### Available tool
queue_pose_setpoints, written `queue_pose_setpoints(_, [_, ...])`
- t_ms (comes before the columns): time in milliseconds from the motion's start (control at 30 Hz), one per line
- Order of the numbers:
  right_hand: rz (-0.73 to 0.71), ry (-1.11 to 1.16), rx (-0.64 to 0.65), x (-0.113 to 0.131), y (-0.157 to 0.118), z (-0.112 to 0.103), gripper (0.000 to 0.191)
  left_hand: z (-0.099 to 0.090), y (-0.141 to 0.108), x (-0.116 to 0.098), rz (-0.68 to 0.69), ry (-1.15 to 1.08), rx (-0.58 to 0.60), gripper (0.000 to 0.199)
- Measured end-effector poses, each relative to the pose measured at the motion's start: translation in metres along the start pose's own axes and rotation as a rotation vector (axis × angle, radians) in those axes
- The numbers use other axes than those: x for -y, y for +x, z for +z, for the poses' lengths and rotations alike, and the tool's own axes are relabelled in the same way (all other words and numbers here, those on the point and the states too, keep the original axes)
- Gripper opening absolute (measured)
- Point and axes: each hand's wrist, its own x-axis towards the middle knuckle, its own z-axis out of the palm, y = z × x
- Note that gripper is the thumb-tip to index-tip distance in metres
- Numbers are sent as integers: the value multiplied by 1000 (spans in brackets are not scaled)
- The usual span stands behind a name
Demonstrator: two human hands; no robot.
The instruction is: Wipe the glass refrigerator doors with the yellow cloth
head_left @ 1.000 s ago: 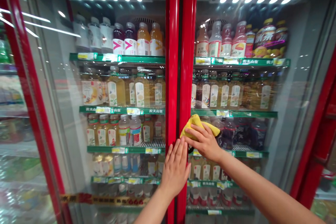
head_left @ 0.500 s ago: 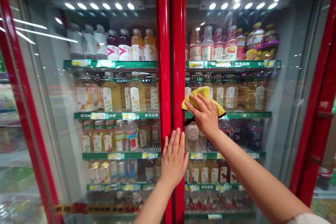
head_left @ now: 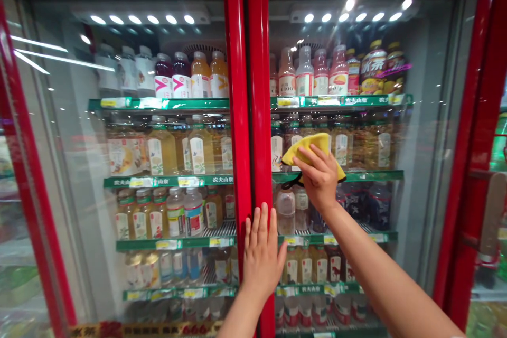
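Observation:
A yellow cloth (head_left: 312, 143) with a dark edge and a black loop is pressed to the glass of the right fridge door (head_left: 431, 132). My right hand (head_left: 320, 179) lies over it, fingers bent around the folded fabric. Lower and to the left, my left hand (head_left: 261, 256) rests flat on the red door frame (head_left: 259, 116), its fingers stretched upward and holding nothing. Behind the glass near the cloth stand bottles of pale yellow drink (head_left: 343, 142).
The left fridge door has a red frame (head_left: 233, 90) beside the dark gap between the doors. Green-edged shelves (head_left: 158, 104) inside carry rows of bottled drinks. A vertical handle (head_left: 492, 216) stands at the far right. Shop lights reflect in the glass.
My right hand and the cloth have moved to the right across the glass, away from the door frame. My left hand stays on the red frame. The view has shifted slightly.

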Motion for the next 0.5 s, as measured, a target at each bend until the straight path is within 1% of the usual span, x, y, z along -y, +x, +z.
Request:
queue_pose_setpoints(33, [55,-33,-35,-3,-4,-3,40,1,0,-3,-11,0,-4,79])
queue_pose_setpoints(67, [104,-76,-40,-4,-14,-7,45,1,-1,-5,-24,0,-8,79])
queue_pose_setpoints(100, [143,-129,-24,-2,-28,-11,50,3,-3,-7,-35,1,-14,79])
queue_pose_setpoints(133, [156,-160,37,3,-43,-15,57,4,-5,-9,-40,3,-21,79])
queue_pose_setpoints(167, [143,-180,101,8,-59,-18,62,6,-6,-11,-39,4,-30,78])
queue_pose_setpoints(200, [99,-191,162,14,-71,-19,63,8,-7,-13,-31,4,-40,76])
queue_pose_setpoints(233, [37,-199,208,18,-80,-19,60,10,-7,-14,-19,3,-50,75])
queue_pose_setpoints(267, [-12,-205,241,21,-83,-17,57,13,-6,-16,-6,2,-57,75])
queue_pose_setpoints(333, [-90,-205,271,16,-71,-14,54,17,0,-21,14,5,-56,75])
queue_pose_setpoints(400, [-120,-210,263,-2,-45,-14,52,19,10,-28,17,18,-39,76])
queue_pose_setpoints(433, [-111,-221,247,-15,-31,-16,53,20,15,-32,15,25,-32,77])
queue_pose_setpoints(500, [-34,-270,196,-41,-13,-27,55,21,24,-41,12,36,-26,77])
